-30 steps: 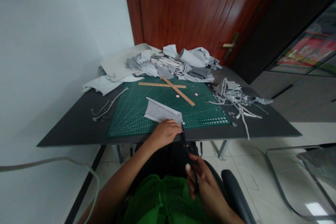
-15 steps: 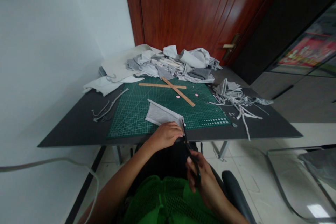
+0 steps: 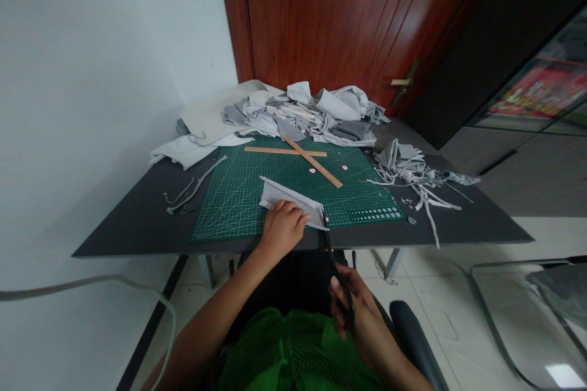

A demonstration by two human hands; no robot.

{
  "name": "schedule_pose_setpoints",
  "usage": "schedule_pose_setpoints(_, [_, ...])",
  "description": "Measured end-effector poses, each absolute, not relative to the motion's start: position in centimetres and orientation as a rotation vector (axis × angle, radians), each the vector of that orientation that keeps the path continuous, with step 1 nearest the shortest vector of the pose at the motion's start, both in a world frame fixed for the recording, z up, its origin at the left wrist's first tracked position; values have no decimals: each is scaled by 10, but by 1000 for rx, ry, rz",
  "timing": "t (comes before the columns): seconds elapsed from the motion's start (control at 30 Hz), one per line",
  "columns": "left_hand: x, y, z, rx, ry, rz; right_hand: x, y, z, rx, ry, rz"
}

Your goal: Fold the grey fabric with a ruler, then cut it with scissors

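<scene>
The grey cloth [image 3: 271, 193] lies on the cutting mat's [image 3: 229, 208] near side, its long axis slanting from far left to near right. Your left hand [image 3: 285, 225] rests over it, fingers close together; I cannot tell whether they pinch. Your right hand [image 3: 360, 308] grips the scissors [image 3: 329, 253], blades at the cloth's right end.

black scissors [image 3: 331, 258] at gray cloth [image 3: 303, 200]

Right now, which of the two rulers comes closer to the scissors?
The slanted ruler: its near end reaches down the mat toward the scissors. The other ruler lies crosswise, wholly farther back.
</scene>
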State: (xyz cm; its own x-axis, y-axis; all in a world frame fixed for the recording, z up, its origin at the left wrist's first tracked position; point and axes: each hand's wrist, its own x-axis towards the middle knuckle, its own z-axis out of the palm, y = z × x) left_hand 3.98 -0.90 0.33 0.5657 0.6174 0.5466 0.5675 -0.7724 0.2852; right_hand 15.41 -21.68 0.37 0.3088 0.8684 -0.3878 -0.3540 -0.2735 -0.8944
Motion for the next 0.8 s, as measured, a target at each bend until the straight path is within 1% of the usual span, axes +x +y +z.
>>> schedule_pose_setpoints(0.1, [40,-13,4,2819,1040,864,156,-218,4,-1377,-536,1295])
schedule_pose_setpoints(0.2, [40,-15,4,2873,980,867,160,-223,2,-1399,-574,1297])
schedule_pose_setpoints(0.3, [37,-13,4,2872,1019,850,166,-231,-2,-1420,-620,1317])
schedule_pose_setpoints(0.43, [36,-13,6,2853,1075,722,174,-239,-5,-1435,-664,1334])
schedule_pose_setpoints(0.63, [36,-15,14,2830,968,646,182,-241,-2,-1464,-691,1358])
schedule_pose_setpoints(0.8, [32,-13,11,2831,907,547,181,-243,-2,-1465,-656,1368])
